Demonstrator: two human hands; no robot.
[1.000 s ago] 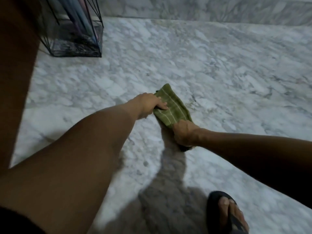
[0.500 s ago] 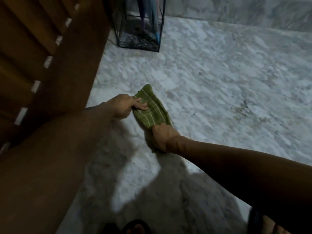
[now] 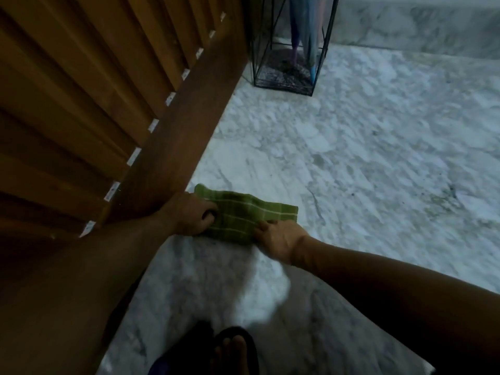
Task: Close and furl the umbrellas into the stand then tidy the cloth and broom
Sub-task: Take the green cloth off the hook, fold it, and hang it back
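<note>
A folded green checked cloth (image 3: 244, 215) lies stretched sideways just above the marble floor, next to the wooden door's bottom edge. My left hand (image 3: 193, 216) grips its left end with the fingers curled in. My right hand (image 3: 278, 236) pinches its lower right edge. Far back stands a black wire umbrella stand (image 3: 290, 74), with furled umbrellas (image 3: 305, 36) upright inside it. No broom shows in this view.
A slatted wooden door (image 3: 113, 98) fills the left side, close to my left arm. White marble floor (image 3: 365, 163) spreads to the right up to a marble step or wall (image 3: 419, 25) at the back. My sandalled foot (image 3: 232, 350) is at the bottom.
The view has swung left, bringing the wooden door in. The cloth has turned from a diagonal hang to a horizontal spread near the door, with both hands still on it.
</note>
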